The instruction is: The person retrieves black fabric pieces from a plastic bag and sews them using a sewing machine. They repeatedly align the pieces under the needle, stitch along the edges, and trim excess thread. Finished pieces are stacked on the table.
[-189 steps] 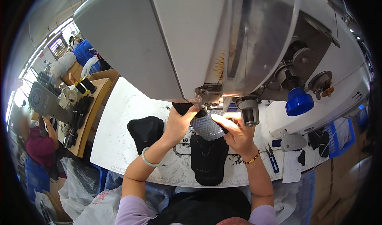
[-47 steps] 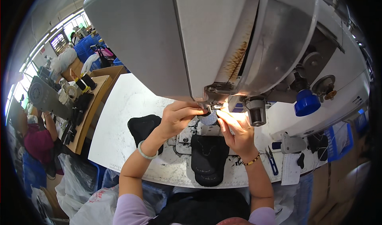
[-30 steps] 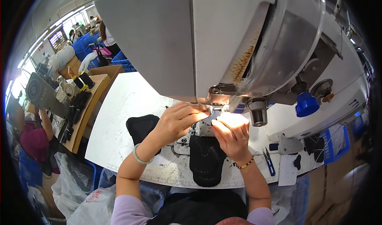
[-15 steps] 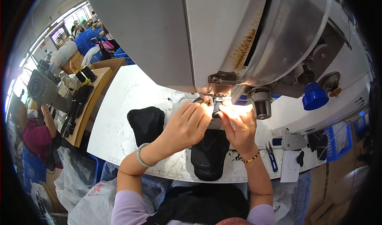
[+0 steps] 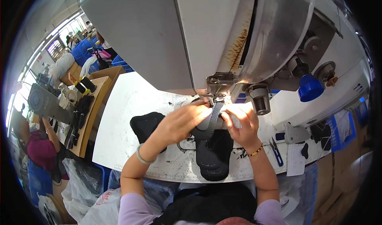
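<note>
Under the needle area of a large grey-white sewing machine (image 5: 139, 42), a grey textured strap (image 5: 215, 114) runs down from the presser foot (image 5: 217, 99) toward a black padded piece (image 5: 215, 155). My left hand (image 5: 181, 121) is closed at the strap's left side, fingertips close to the foot. On the other side my right hand (image 5: 243, 123) has thumb and forefinger pinched by the strap's right edge; what lies between those fingertips is too small to make out. Another black padded piece (image 5: 145, 125) lies beside my left forearm, partly covered by it.
Blue-handled thread snips (image 5: 276, 152) and a white card (image 5: 295, 160) lie to the right on the white table (image 5: 115, 117). A blue basket (image 5: 343, 130) stands at far right. Plastic bags (image 5: 81, 181) sit lower left. A co-worker's dark red sleeve (image 5: 41, 150) shows by another machine (image 5: 49, 99).
The grey strap now shows between my hands, where my fingers covered most of it before. My right hand has shifted slightly down and right. The view has shifted a little.
</note>
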`<action>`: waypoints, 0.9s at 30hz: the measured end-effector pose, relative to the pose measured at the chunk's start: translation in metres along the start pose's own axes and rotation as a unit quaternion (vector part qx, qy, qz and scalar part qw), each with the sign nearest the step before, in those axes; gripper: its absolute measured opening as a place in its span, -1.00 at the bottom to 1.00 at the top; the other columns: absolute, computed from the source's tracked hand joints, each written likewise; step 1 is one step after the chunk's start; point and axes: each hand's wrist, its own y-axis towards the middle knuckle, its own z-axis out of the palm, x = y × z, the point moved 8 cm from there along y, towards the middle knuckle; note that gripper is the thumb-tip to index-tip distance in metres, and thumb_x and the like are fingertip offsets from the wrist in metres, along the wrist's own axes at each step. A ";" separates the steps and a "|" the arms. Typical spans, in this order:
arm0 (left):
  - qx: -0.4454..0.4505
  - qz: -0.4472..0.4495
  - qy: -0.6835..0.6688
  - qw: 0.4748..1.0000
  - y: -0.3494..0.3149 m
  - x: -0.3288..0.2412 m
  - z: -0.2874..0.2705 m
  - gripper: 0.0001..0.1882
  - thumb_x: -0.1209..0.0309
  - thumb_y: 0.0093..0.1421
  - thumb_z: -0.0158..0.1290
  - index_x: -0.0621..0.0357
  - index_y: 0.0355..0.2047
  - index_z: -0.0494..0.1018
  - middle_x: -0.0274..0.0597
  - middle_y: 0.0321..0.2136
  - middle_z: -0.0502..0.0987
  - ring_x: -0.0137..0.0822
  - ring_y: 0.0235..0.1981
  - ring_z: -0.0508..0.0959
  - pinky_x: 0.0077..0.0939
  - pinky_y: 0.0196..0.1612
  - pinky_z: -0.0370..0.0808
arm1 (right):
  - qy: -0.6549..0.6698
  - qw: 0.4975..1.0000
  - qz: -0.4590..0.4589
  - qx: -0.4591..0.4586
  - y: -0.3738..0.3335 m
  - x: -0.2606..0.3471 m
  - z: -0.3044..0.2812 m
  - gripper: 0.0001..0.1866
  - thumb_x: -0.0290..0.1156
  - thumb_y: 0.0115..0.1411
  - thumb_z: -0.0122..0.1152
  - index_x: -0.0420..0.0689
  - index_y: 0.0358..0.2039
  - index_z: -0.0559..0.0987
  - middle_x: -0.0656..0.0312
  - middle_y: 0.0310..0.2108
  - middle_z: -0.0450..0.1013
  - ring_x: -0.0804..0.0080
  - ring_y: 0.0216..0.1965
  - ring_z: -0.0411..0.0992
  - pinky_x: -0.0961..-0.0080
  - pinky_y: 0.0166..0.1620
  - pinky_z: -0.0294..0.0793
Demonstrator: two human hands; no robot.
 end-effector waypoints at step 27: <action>-0.100 -0.098 0.053 0.989 -0.002 -0.010 0.015 -0.39 0.76 -0.28 0.03 0.41 -0.08 0.35 0.12 -0.12 0.39 0.04 -0.12 0.49 -0.30 -0.07 0.51 | 0.020 0.993 -0.066 0.096 0.007 0.027 -0.003 -0.77 -0.65 -0.07 0.28 -0.20 -0.33 0.56 0.19 -0.23 0.50 0.25 -0.19 0.46 0.40 -0.11 0.43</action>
